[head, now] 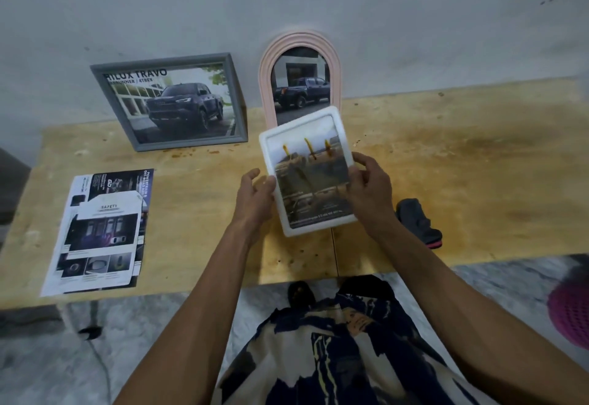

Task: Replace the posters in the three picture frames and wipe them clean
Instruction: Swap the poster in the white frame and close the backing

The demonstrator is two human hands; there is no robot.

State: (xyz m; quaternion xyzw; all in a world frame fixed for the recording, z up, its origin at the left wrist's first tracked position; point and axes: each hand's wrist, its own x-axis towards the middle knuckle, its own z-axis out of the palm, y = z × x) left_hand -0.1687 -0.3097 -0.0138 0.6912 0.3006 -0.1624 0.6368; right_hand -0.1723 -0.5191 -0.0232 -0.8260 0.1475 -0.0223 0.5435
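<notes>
The poster inside the white frame [308, 171] is blurred; only three yellow shapes near its top and a dark lower part can be made out, and the small text at the bottom is not readable. The lower part of the pink arched frame [299, 81] is hidden behind the white frame. The loose posters [102, 231] at the left overlap one another, so the lower sheets show only partly.

The white frame is held tilted above the wooden table [446, 162], between both hands. The left hand [255, 196] holds its left edge with the thumb on the front; its fingers are behind and not visible. The right hand [369, 191] grips the right edge, fingers curled around it. The grey frame [172, 102] with a pickup truck poster leans on the wall at the left. A dark cloth [417, 220] lies just right of the right hand.
</notes>
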